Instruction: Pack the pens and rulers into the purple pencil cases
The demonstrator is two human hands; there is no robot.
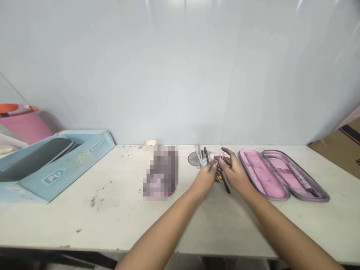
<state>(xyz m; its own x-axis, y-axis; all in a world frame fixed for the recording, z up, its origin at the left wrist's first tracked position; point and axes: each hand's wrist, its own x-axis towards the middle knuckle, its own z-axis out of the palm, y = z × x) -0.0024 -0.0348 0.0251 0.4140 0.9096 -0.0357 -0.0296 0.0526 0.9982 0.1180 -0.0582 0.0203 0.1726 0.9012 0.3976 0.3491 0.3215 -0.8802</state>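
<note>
My left hand (206,179) and my right hand (235,171) meet over the middle right of the table. A slim pink-tipped thing (222,155) is pinched between their fingertips; its lower part is hidden, so its kind is unclear. Both hands are closed on it, with my right index finger raised. Below and behind the fingers lie a black pen (206,154), another dark pen (226,184) and a few coloured sticks, partly covered. Beside them are a round grey protractor (192,159) and a clear ruler (199,152). To the right, a pencil case (254,176) lies unzipped, pink inside, holding a marker (300,178).
A blurred-out dark and pink box-like thing (161,174) stands left of my hands. A light-blue carton (64,172) with a dark case (39,159) inside sits at the left. A white round thing (150,143) rests by the grey wall (168,75). Brown cardboard (343,146) is at the right.
</note>
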